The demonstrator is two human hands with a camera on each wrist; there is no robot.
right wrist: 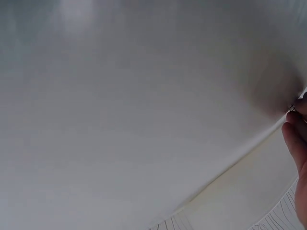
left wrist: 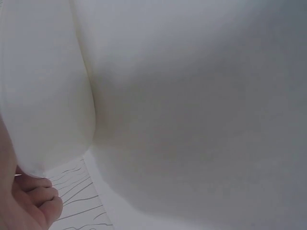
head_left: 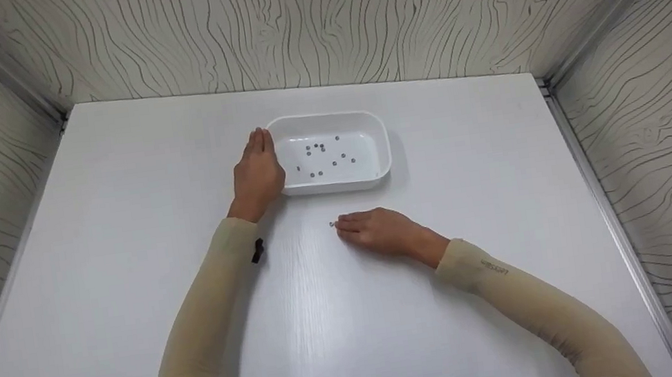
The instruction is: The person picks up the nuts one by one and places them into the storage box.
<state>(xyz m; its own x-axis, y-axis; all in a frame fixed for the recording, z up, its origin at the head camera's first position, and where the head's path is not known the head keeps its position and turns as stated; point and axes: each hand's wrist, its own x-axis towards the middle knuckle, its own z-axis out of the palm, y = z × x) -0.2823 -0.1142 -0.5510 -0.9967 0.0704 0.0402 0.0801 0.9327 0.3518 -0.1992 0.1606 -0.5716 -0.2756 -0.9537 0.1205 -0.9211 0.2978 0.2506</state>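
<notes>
A white rectangular tray (head_left: 383, 143) sits on the white table, with several small dark metal pieces (head_left: 316, 147) scattered inside. My left hand (head_left: 257, 173) stands on edge against the tray's left wall, fingers straight and pointing away from me. The left wrist view shows that wall (left wrist: 43, 96) up close, with my fingers (left wrist: 33, 201) beside it. My right hand (head_left: 344, 225) lies low on the table in front of the tray. Its fingertips pinch one small metal piece (head_left: 333, 223), which shows in the right wrist view as a dark speck (right wrist: 291, 109) at the fingertips (right wrist: 297, 129).
The white table (head_left: 126, 274) is boxed in by wood-grain patterned walls (head_left: 313, 16) at the back and both sides. Bare tabletop stretches left, right and in front of the tray. A small black clip (head_left: 258, 250) sits on my left sleeve.
</notes>
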